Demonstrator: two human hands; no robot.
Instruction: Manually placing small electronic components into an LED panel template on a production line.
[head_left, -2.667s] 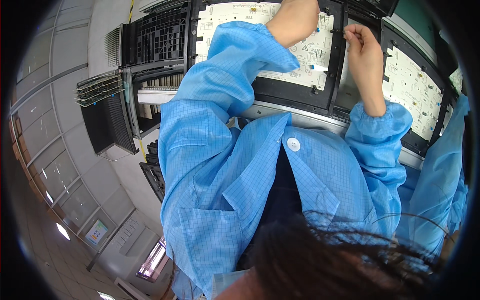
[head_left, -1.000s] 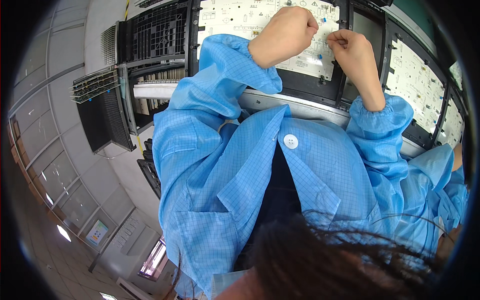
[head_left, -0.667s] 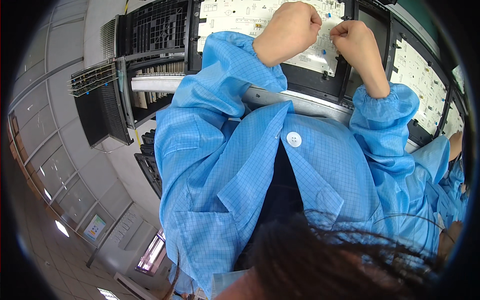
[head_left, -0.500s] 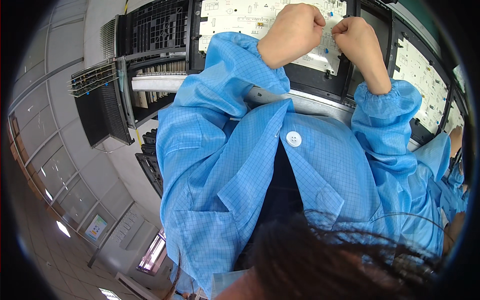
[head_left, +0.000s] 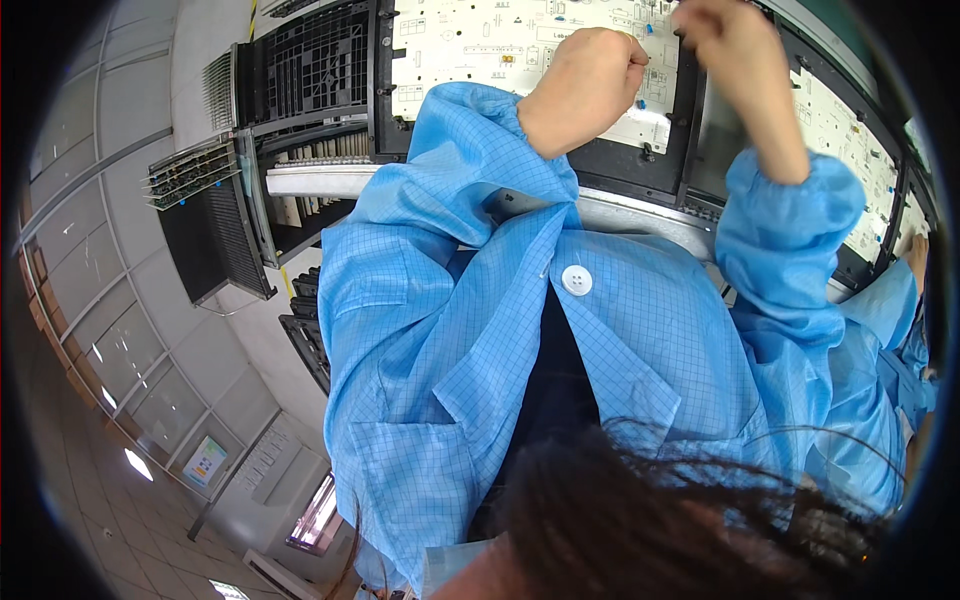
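Observation:
A white circuit board [head_left: 450,40] with printed markings sits in a black frame [head_left: 625,168] at the far side of me. It carries small parts, among them a yellow one [head_left: 508,60] and a blue one [head_left: 641,104]. Over the board's right half is my left hand [head_left: 580,92], its fingers curled closed; whatever they may hold is hidden. My right hand [head_left: 738,50] is raised at the board's right edge, above the gap beside the frame. Motion smears its fingers, so their grip cannot be made out.
Another white board [head_left: 845,145] lies in a frame to the right. At the left are a black grid-like tray [head_left: 312,62] and a rack holding several boards [head_left: 192,172]. A pale metal rail [head_left: 318,180] runs along the near side. Another person's hand [head_left: 917,252] shows at the far right.
My right hand has lifted away from the board, moving up and to the right. My left hand stays curled over the board, slightly lower in view.

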